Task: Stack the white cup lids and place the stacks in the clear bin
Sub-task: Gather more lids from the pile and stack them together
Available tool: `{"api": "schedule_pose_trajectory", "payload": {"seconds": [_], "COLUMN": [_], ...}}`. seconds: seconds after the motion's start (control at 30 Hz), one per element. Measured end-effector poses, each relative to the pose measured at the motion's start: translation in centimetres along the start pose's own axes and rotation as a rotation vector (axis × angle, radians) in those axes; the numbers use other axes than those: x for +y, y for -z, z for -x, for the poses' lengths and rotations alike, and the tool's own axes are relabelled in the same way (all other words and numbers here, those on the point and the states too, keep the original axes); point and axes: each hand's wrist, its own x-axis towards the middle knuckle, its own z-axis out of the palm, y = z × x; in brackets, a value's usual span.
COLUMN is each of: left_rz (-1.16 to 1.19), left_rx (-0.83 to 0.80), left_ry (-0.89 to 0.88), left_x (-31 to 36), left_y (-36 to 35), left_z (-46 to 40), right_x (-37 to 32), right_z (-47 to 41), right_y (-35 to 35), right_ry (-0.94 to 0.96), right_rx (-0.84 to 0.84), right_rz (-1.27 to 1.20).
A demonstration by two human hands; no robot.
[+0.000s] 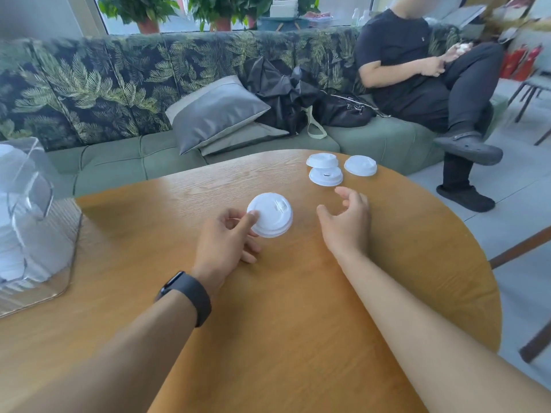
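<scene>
Near the middle of the frame the left hand (pixel 228 234) holds a short stack of round white plastic cup lids (pixel 270 214), its grip closed on the stack's near-left rim with the thumb on top and the fingers curled beneath. The stack sits low over the rounded wooden worktop (pixel 268 308); whether it touches the wood cannot be told. A black smartwatch (pixel 186 295) circles the left wrist.

Just to the right of the stack, the right hand (pixel 347 220) hovers with fingers spread and loosely bent, its grip open and holding nothing.

Beyond it, toward the upper right of the worktop, lie three more loose white lids: one tilted lid (pixel 322 160) leaning on the far rim of a flat lid (pixel 326 176), and a third lid (pixel 360 165) just beside them to the right, apart from both.

At the left edge of the frame stands the clear plastic bin (pixel 44 234), with white lid stacks (pixel 10 228) visible inside it, blurred.

Behind the worktop runs a green sofa with a leaf-print back (pixel 104 84), bearing a grey cushion (pixel 214 111) and a black bag (pixel 343 110). A seated person in dark clothes (pixel 417 79) occupies the upper right.
</scene>
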Motion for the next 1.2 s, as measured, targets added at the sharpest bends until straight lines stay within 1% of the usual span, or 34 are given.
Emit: {"api": "schedule_pose_trajectory", "payload": {"seconds": [0.13, 0.37, 0.57, 0.67, 0.87, 1.03, 1.2], "left_rz": [0.02, 0.046, 0.029, 0.04, 0.027, 0.067, 0.154], "left_rx": [0.03, 0.049, 0.074, 0.105, 0.134, 0.103, 0.091], "left_ry": [-0.009, -0.042, -0.079, -0.076, -0.043, -0.021, 0.014], "left_x": [0.0, -0.4, -0.4, -0.4, 0.2, 0.2, 0.4], "left_y": [-1.2, -1.9, -2.0, -1.8, -1.6, -0.6, 1.0], "left_z": [-4.0, -7.7, -7.8, -7.3, -4.5, -0.2, 4.7], "right_x": [0.7, 0.8, 1.0, 0.8, -0.4, -1.1, -1.9], "right_z": [-4.7, -10.7, -11.2, -9.7, -3.8, 1.5, 6.9], "right_y": [-2.1, -4.7, -5.1, -4.0, -0.4, 1.6, 2.4], "right_ry": [0.041, 0.028, 0.027, 0.044, 0.093, 0.073, 0.087], "right_rx": [0.038, 0.015, 0.007, 0.001, -0.069, -0.15, -0.207], "right_rz": [0.222, 0.335, 0.399, 0.334, 0.157, -0.086, -0.23]}}
